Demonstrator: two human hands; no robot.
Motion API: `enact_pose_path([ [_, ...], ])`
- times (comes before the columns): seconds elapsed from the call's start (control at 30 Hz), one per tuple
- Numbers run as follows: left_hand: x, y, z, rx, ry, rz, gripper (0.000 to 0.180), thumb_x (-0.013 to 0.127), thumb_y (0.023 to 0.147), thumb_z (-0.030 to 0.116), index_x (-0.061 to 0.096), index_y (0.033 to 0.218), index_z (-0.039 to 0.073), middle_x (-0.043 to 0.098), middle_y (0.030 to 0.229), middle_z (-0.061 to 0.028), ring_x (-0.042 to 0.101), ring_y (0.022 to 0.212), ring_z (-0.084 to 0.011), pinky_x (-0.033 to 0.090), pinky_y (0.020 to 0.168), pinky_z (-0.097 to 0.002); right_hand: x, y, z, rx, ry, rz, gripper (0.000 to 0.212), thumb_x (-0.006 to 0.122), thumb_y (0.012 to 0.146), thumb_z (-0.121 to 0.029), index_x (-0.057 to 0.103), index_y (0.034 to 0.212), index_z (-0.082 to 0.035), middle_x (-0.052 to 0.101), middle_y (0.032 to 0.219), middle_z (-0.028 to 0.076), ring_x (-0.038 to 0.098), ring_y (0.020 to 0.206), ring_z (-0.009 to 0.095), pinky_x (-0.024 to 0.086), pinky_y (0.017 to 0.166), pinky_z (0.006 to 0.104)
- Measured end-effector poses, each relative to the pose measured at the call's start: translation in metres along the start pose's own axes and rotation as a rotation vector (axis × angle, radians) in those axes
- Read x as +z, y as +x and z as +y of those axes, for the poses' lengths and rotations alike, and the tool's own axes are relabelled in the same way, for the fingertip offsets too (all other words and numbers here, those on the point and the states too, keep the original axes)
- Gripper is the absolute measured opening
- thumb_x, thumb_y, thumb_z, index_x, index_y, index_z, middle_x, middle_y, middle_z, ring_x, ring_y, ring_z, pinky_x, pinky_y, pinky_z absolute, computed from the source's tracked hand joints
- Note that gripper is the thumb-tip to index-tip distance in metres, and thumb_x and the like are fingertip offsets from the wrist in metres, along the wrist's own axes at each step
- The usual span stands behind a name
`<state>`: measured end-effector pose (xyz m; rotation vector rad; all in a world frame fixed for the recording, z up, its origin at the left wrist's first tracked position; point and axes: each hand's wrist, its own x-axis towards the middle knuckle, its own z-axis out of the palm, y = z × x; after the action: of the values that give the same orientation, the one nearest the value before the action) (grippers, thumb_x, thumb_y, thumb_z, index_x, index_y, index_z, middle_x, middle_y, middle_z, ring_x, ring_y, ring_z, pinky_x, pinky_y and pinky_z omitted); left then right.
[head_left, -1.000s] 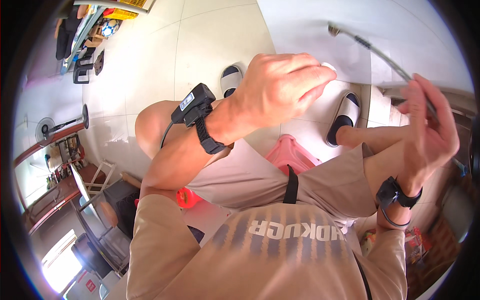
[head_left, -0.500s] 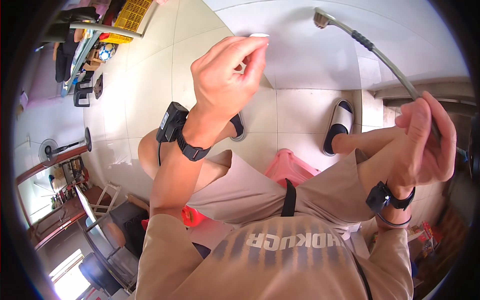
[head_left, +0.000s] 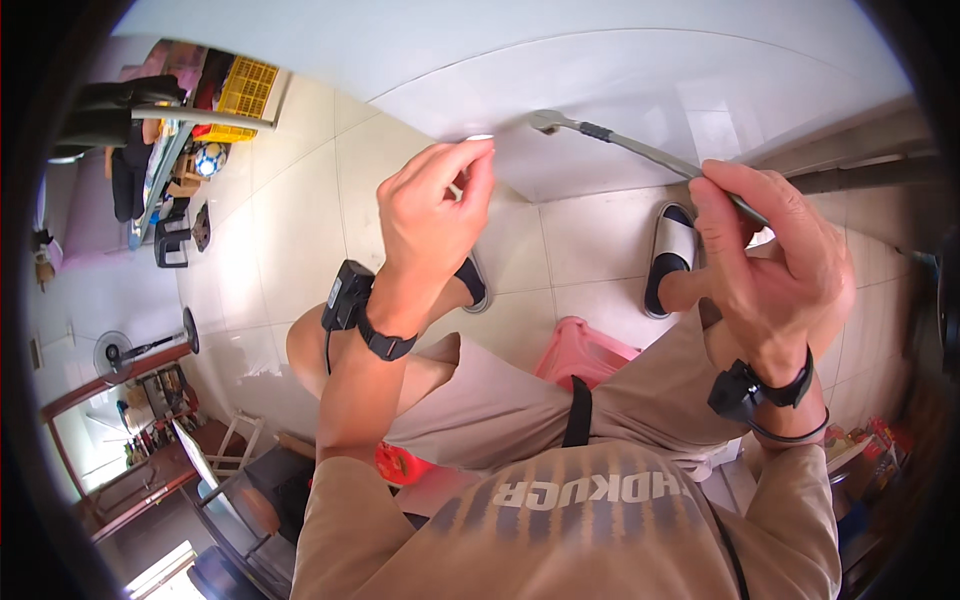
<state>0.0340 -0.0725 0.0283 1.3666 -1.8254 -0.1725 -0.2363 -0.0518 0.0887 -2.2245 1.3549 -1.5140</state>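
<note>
My left hand (head_left: 435, 205) is raised at the centre, thumb and fingertips pinched together on a small white thing (head_left: 481, 137). Only a thin edge of it shows, so its kind is unclear. On the right, my right hand (head_left: 775, 255) grips the end of a toothbrush (head_left: 645, 152) with a grey handle and a dark ribbed band below the head. The brush head points left, toward the pinched fingers but apart from them. Behind both hands stands a smooth white panel (head_left: 620, 70); whether the brush touches it, I cannot tell.
Below my hands is a pink plastic stool (head_left: 580, 350) between my legs, on a pale tiled floor (head_left: 290, 200). At the far left are a yellow crate (head_left: 247, 88), a ball (head_left: 210, 159) and another person (head_left: 128, 180). A fan (head_left: 115, 353) stands at the left.
My right hand has moved left and slightly up, and the toothbrush head has swung down and left, closer to my left hand. My left hand has dropped a little, still pinched.
</note>
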Motion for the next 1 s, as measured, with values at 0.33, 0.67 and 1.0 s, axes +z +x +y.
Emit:
enact_pose_path([
  [0.33,-0.012,0.009,0.013,0.044,-0.034,0.171,0.013,0.074,0.084,-0.006,0.075,0.096,0.0,0.076,0.085,-0.0087,0.066,0.064,-0.0092,0.053,0.057,-0.0222,-0.003,-0.003,0.0,0.026,0.065,0.093,0.02,0.082,0.075,0.005,0.073,0.091,-0.002,0.071,0.073,0.005,0.057,0.052,0.009,0.042,0.046,0.0207],
  [0.67,-0.002,0.001,0.012,-0.138,-0.01,-0.053,0.011,0.074,0.085,-0.003,0.076,0.095,0.001,0.075,0.082,-0.0077,0.067,0.064,-0.0088,0.051,0.053,-0.021,0.021,-0.009,0.011,-0.01,0.133,-0.039,0.018,0.082,0.078,-0.002,0.073,0.093,-0.004,0.069,0.075,0.009,0.06,0.054,0.021,0.045,0.048,0.0287],
  [1.0,-0.008,0.005,0.01,-0.094,-0.011,0.13,0.012,0.075,0.085,-0.002,0.076,0.097,-0.001,0.075,0.081,-0.0076,0.065,0.062,-0.0072,0.05,0.055,-0.0203,0.021,-0.013,0.006,0.012,0.142,-0.041,0.019,0.084,0.077,-0.006,0.074,0.094,-0.005,0.067,0.068,0.007,0.058,0.052,0.018,0.044,0.048,0.0287],
])
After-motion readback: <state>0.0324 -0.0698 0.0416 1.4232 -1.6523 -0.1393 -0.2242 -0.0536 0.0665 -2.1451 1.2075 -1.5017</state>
